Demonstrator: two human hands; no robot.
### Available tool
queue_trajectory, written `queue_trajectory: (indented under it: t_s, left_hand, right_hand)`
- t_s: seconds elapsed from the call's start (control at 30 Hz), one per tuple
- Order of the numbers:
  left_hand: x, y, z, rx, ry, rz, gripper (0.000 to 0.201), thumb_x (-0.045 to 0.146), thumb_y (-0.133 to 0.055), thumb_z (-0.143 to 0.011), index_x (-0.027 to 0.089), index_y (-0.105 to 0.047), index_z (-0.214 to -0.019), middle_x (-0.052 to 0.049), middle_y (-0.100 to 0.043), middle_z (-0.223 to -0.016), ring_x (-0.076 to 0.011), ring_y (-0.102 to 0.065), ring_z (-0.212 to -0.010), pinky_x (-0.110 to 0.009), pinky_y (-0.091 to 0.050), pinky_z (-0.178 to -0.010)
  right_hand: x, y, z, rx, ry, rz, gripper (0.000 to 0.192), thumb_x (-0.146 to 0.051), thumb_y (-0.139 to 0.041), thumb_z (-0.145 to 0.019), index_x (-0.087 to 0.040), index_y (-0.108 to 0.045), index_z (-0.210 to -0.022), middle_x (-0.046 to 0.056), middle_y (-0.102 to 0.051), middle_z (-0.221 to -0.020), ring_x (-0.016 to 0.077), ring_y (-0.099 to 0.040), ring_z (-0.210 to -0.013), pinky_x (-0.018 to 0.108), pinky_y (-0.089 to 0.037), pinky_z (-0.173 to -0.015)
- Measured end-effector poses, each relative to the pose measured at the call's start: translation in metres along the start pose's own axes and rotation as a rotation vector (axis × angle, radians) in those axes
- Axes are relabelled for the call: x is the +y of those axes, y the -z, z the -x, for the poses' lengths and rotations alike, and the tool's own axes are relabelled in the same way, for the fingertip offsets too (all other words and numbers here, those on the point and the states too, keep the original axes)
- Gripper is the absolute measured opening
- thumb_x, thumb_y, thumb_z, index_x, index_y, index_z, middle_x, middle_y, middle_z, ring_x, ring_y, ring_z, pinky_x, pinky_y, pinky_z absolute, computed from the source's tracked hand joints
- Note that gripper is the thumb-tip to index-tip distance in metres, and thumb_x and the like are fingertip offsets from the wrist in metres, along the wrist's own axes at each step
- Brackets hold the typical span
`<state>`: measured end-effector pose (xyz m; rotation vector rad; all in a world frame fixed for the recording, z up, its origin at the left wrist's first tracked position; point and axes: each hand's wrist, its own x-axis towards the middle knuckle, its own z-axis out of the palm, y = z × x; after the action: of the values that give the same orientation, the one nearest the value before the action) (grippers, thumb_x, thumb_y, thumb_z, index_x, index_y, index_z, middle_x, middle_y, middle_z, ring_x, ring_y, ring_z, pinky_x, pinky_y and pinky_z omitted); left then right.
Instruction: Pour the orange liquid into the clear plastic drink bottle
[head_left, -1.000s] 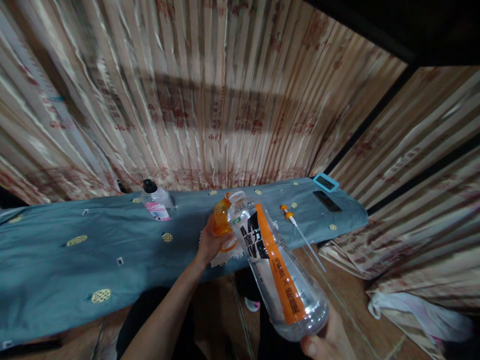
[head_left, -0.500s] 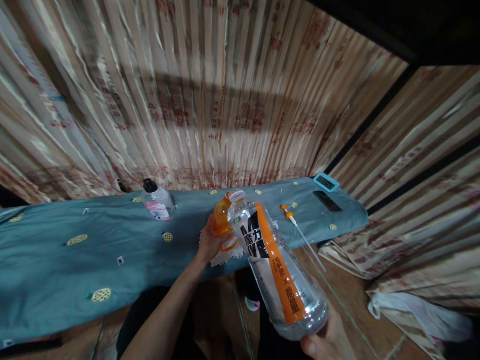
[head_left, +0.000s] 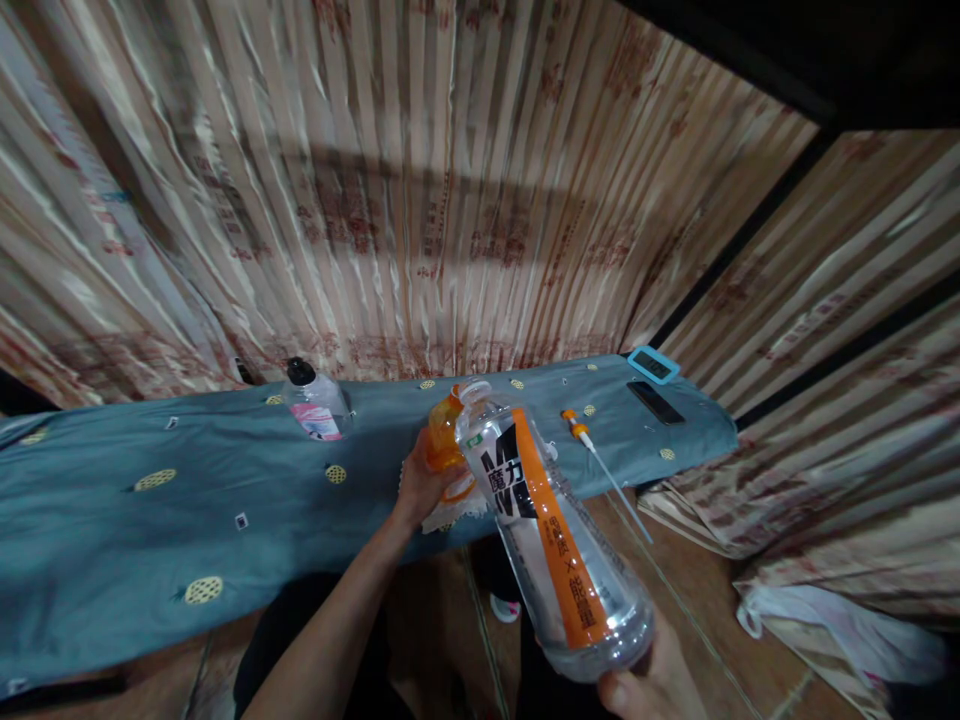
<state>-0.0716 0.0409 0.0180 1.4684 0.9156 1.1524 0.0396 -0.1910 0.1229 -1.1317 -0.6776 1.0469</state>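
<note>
A large clear drink bottle [head_left: 551,535] with an orange and black label was held tilted, its base low and near the camera in the right hand [head_left: 652,685] and its uncapped mouth pointing up and away toward the bench. The long axis ran from lower right to upper left, ending just beside a small orange bottle [head_left: 444,440]. The right hand, only partly in view at the bottom edge, cupped the base with the thumb pressed against it; how far the other fingers wrapped round could not be told. The left hand [head_left: 420,485] was closed about the small orange bottle, holding it at the near edge of the bench over a scrap of white lace cloth [head_left: 450,518]. The two mouths lay close together, the large one just to the right of and slightly above the small one; whether they touched could not be told. The left hand was the nearer to that meeting point.

The bench [head_left: 150,530] was draped in blue-grey cloth with yellow motifs. On it stood a clear bottle with a black cap and pink label [head_left: 315,405], well to the left; an orange-tipped thin rod [head_left: 600,465] lay to the right, and beyond it a dark phone [head_left: 655,402] and a blue-framed device [head_left: 652,365]. Striped patterned curtains [head_left: 450,200] hung behind.
</note>
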Motion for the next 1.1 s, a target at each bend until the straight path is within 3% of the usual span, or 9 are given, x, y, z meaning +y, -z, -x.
queue_trajectory:
  t_s: [0.73,1.1]
  left_hand:
    - [0.0012,0.0000,0.0001,0.001,-0.007,-0.073,0.057,0.033,-0.075,-0.061,0.018,-0.052,-0.111,-0.006,-0.068,-0.106,-0.0203,-0.067,-0.095,-0.033,-0.054,-0.084]
    - [0.0009,-0.0016,0.0003,0.013,0.016,-0.036,0.053,0.027,-0.075,-0.061,0.018,-0.053,-0.108,-0.004,-0.069,-0.103,-0.0199,-0.066,-0.094,-0.035,-0.054,-0.085]
  right_hand:
    - [0.0041,0.0067,0.0032,0.024,-0.082,0.039,0.098,-0.054,-0.088,-0.043,-0.026,-0.052,-0.129,0.007,-0.072,-0.113,0.0289,-0.067,-0.105,0.027,-0.053,-0.080]
    - [0.0042,0.0040,0.0022,-0.005,-0.037,-0.009,0.100,-0.055,-0.088,-0.044,-0.024,-0.051,-0.131,0.010,-0.071,-0.116,0.0335,-0.064,-0.111,0.037,-0.048,-0.095]
